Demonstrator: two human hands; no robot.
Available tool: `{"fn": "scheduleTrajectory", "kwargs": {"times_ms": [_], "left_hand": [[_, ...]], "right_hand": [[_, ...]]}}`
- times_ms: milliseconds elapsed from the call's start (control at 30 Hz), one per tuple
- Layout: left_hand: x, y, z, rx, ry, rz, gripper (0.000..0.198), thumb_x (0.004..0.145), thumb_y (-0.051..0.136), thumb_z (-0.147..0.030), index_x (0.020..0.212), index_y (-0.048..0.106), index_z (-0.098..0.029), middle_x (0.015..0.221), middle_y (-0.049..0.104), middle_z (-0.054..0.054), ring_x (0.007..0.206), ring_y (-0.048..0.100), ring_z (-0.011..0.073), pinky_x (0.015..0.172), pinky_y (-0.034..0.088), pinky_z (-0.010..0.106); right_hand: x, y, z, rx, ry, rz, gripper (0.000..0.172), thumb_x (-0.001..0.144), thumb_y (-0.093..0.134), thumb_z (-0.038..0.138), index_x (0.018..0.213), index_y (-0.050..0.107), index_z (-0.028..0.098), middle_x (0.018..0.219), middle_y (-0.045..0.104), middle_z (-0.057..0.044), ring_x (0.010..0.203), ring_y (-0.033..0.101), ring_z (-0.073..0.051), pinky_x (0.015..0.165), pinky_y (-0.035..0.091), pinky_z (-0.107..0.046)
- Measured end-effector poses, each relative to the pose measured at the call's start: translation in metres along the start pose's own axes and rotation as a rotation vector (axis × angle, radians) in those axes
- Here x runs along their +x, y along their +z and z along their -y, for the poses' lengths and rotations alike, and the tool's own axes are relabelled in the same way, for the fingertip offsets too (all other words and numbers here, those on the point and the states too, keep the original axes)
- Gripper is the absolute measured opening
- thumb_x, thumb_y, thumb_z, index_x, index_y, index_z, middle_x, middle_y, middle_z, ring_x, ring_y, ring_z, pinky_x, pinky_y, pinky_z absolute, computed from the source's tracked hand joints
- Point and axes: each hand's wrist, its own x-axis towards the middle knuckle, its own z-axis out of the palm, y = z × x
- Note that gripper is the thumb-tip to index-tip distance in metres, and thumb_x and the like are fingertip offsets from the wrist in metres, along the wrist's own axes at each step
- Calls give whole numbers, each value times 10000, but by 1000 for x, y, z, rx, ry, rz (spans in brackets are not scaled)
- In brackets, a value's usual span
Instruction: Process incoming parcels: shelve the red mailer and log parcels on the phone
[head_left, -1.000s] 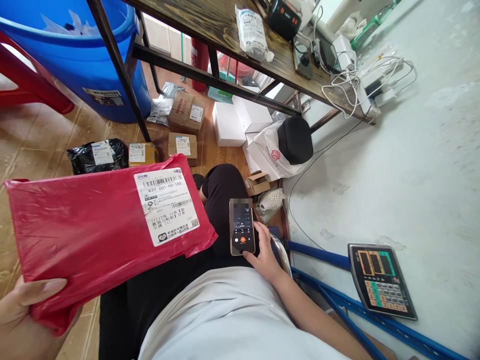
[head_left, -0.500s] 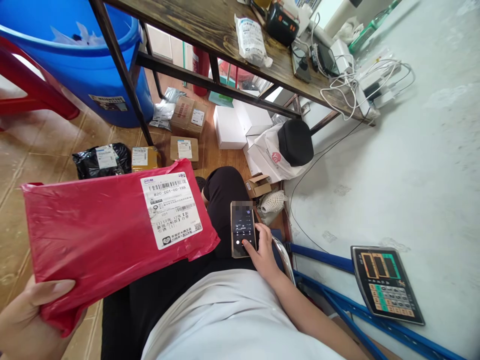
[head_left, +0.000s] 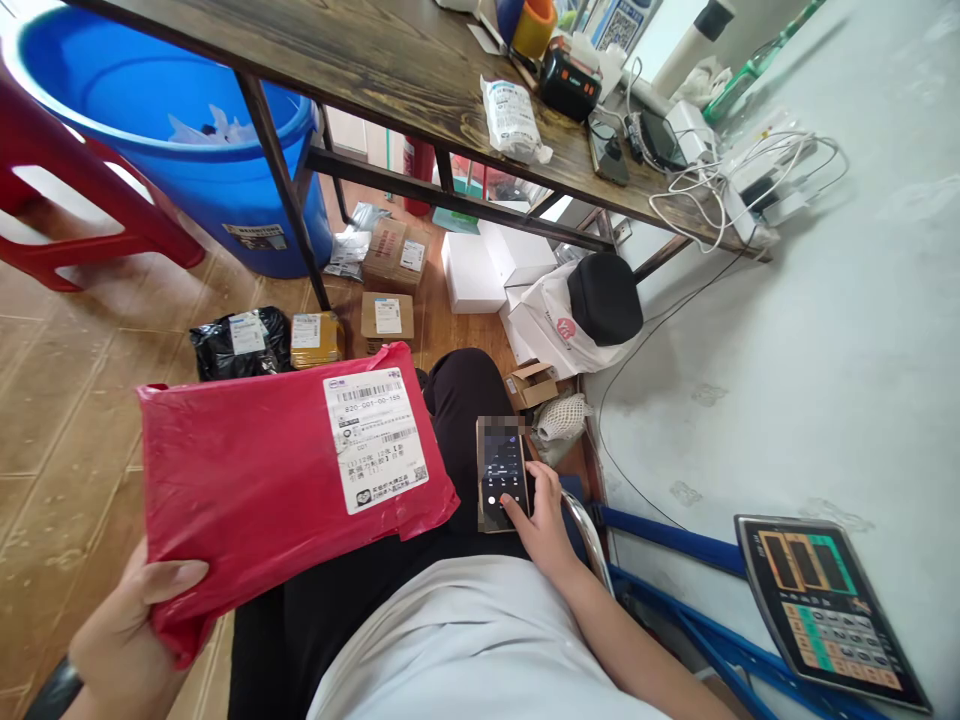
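A red plastic mailer parcel [head_left: 247, 470] with a white shipping label [head_left: 376, 440] facing up is gripped at its lower left corner by my left hand [head_left: 135, 620]. The thumb lies on top of it, and the other fingers are hidden underneath. On my right thigh rests a smartphone [head_left: 501, 460] with a lit dark screen. My right hand [head_left: 540, 515] wraps the phone's right side, its thumb on the lower part of the screen. The parcel's right end is a little left of the phone, apart from it.
Ahead stands a dark wooden table [head_left: 360, 60] with a white package [head_left: 514, 120] and cables. On the floor are cardboard boxes [head_left: 395, 255], a black bag parcel [head_left: 240, 342] and a blue bin [head_left: 180, 190]. A scale display [head_left: 829, 600] on blue rails is at right.
The view has shifted, so most things appear further right and lower. The red parcel has moved slightly closer to the phone. Both hands keep their holds.
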Motion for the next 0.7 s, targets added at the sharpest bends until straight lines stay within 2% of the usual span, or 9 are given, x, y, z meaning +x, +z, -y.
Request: {"fn": "scheduleTrajectory", "kwargs": {"times_ms": [133, 367, 700], "left_hand": [[-4, 7, -3, -33, 99, 35, 681, 424, 676, -138, 1100, 675, -216, 879, 742, -2, 868, 680, 310, 507, 589, 277], [-6, 8, -2, -102, 105, 144, 652, 470, 686, -142, 1121, 646, -174, 965, 728, 48, 978, 654, 318, 753, 595, 324], [-8, 11, -4, -82, 118, 124, 645, 468, 675, -138, 1112, 655, -170, 938, 739, 44, 938, 667, 325, 727, 600, 334]], "right_hand": [[-1, 1, -3, 9, -4, -14, 475, 923, 529, 453, 1308, 376, 223, 1292, 410, -127, 1267, 381, -295, 1088, 322, -541], [-1, 4, -6, 22, -5, -12, 490, 916, 526, 486, 1304, 391, 221, 1296, 417, -132, 1273, 380, -311, 1087, 309, -563], [-1, 3, -5, -1, -29, -13, 587, 880, 571, 510, 1346, 367, 217, 1311, 411, -145, 1280, 380, -325, 1083, 318, -573]]}}
